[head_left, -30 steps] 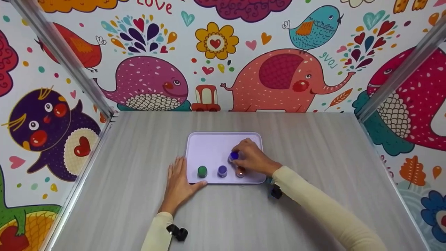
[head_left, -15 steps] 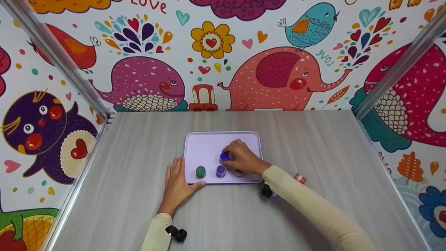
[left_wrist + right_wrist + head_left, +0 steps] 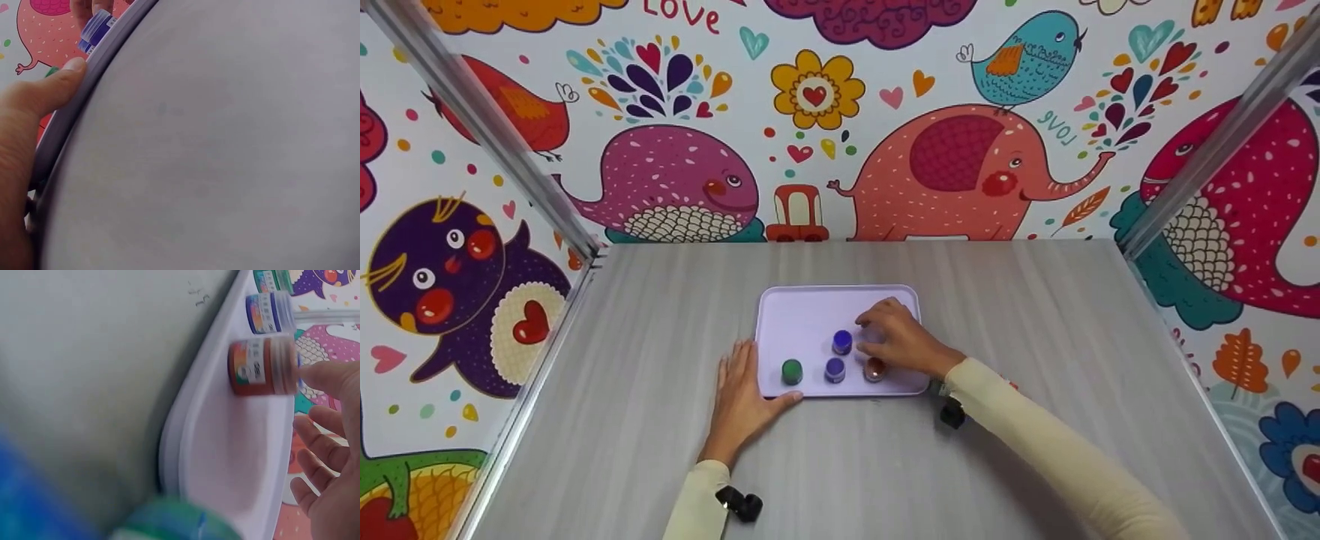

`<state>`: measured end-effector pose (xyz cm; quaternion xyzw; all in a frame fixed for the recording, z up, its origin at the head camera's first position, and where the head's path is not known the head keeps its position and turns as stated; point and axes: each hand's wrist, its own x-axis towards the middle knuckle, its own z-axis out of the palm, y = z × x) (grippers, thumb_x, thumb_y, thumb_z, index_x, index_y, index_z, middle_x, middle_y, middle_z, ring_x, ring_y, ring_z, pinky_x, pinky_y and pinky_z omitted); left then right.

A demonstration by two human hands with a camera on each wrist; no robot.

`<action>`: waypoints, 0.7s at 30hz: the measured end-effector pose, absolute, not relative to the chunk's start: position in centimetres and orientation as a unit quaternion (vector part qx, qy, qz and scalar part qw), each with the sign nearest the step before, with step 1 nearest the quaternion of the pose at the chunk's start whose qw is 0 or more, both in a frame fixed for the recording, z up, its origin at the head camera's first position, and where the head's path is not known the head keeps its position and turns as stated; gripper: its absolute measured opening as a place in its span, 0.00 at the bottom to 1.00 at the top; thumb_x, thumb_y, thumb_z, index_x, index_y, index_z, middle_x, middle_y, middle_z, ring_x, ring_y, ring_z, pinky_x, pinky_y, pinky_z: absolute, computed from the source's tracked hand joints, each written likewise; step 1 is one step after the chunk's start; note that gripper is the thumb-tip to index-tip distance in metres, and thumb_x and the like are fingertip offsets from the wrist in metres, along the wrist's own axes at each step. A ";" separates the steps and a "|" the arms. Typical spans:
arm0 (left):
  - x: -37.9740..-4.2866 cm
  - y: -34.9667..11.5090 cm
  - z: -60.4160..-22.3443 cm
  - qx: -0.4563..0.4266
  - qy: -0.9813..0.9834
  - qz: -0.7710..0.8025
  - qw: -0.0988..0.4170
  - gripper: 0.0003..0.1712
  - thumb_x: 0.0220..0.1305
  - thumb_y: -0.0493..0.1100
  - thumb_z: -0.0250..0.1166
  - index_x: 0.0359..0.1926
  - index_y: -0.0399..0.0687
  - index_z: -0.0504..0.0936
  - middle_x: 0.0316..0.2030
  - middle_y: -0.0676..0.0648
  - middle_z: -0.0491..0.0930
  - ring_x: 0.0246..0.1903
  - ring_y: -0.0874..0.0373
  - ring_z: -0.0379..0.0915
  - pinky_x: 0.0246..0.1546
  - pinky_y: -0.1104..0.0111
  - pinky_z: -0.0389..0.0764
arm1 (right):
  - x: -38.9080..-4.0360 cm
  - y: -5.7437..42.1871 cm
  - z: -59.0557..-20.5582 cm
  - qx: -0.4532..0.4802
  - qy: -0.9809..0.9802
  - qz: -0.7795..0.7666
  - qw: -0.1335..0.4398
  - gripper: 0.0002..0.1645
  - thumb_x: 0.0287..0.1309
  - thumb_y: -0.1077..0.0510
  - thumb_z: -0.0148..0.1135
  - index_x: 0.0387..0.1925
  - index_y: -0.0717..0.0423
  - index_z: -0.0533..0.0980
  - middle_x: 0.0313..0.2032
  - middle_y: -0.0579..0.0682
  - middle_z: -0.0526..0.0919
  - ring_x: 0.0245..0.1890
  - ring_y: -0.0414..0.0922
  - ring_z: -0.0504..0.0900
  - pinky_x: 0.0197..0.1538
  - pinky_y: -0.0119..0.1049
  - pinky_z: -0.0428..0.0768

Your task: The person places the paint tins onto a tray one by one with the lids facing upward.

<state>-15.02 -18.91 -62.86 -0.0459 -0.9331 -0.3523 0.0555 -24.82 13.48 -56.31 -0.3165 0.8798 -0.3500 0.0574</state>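
On the lilac tray (image 3: 802, 311) stand small labelled jars with clear lids. In the front row are a green jar (image 3: 792, 372), a purple-blue jar (image 3: 835, 370) and a brown jar (image 3: 247, 367); a darker blue jar (image 3: 842, 342) stands behind the purple-blue one. My right hand (image 3: 901, 339) is over the right part of the tray, just right of the darker blue jar, fingers apart and holding nothing. My left hand (image 3: 744, 401) rests against the tray's left front corner, fingers straight along the side and thumb (image 3: 62, 84) on the front rim.
By the right forearm, a bit of something red (image 3: 1012, 385) shows on the grey table (image 3: 660, 322). A blurred green object (image 3: 177, 520) and a blurred blue one (image 3: 34, 495) are close to the right wrist camera. Patterned walls (image 3: 682, 180) enclose the table.
My right hand moved left with the darker blue jar, set it behind the purple-blue one, let go and drew back right. The left hand stayed at the tray corner.
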 end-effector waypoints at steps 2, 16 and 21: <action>-15.0 -18.9 -62.9 -0.049 -0.933 -0.351 0.059 0.76 0.54 0.71 0.81 0.84 0.26 0.55 0.83 0.26 0.55 0.86 0.31 0.43 0.86 0.39 0.36 | -24.7 14.3 -56.1 -0.313 0.880 -0.353 0.058 0.24 0.69 0.56 0.76 0.61 0.63 0.85 0.53 0.58 0.87 0.59 0.53 0.75 0.66 0.54 0.77; -14.9 -19.0 -62.9 -0.049 -0.934 -0.350 0.060 0.77 0.54 0.72 0.81 0.84 0.27 0.54 0.83 0.26 0.55 0.86 0.31 0.43 0.85 0.38 0.37 | -22.8 19.7 -55.7 -0.245 0.901 -0.346 0.090 0.25 0.70 0.52 0.77 0.63 0.55 0.85 0.57 0.53 0.84 0.61 0.52 0.75 0.67 0.52 0.82; -14.9 -19.0 -62.9 -0.045 -0.936 -0.345 0.053 0.77 0.56 0.73 0.80 0.85 0.28 0.53 0.84 0.27 0.54 0.86 0.32 0.42 0.86 0.38 0.37 | -22.0 21.5 -55.8 -0.240 0.906 -0.339 0.082 0.24 0.69 0.52 0.78 0.63 0.55 0.85 0.56 0.53 0.84 0.60 0.51 0.76 0.67 0.53 0.83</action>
